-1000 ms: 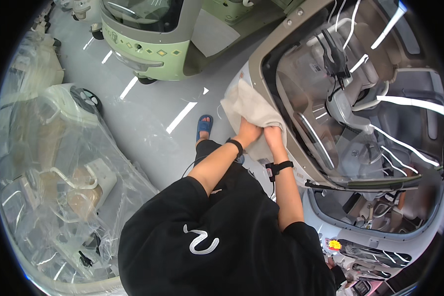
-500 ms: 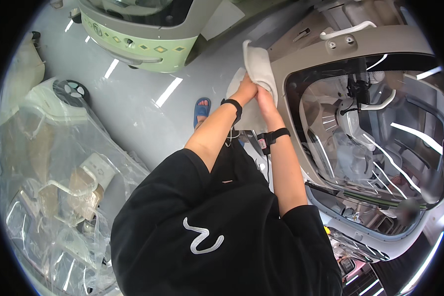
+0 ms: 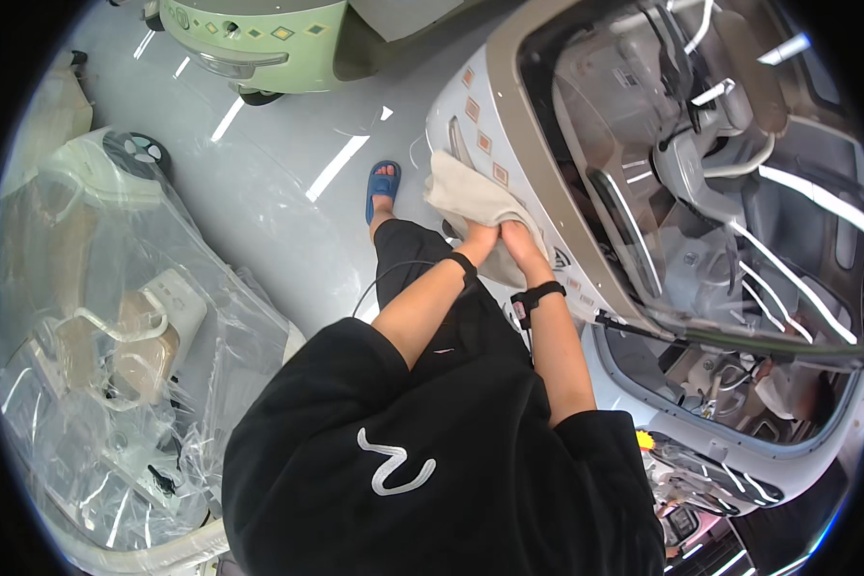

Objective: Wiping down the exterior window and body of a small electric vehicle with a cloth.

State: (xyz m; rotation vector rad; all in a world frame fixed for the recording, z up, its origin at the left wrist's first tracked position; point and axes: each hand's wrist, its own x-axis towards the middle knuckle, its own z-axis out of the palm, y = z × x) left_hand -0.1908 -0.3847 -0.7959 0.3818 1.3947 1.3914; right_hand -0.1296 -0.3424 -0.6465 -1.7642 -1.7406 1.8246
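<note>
Softly creased beige cloth [image 3: 478, 195].

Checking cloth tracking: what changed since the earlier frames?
Since half a second ago, the raised end of the beige cloth has dropped leftward, and diamond ornaments on the white front panel now show. The camera shifted. Left hand and right hand still hold the cloth; the plastic-draped vehicle stands unchanged.

No wording is legible; a white curving mark [image 3: 390, 465] sits on the black shirt [image 3: 451, 394], a round dark emblem [image 3: 562, 257] on the white vehicle front [image 3: 528, 197].
</note>
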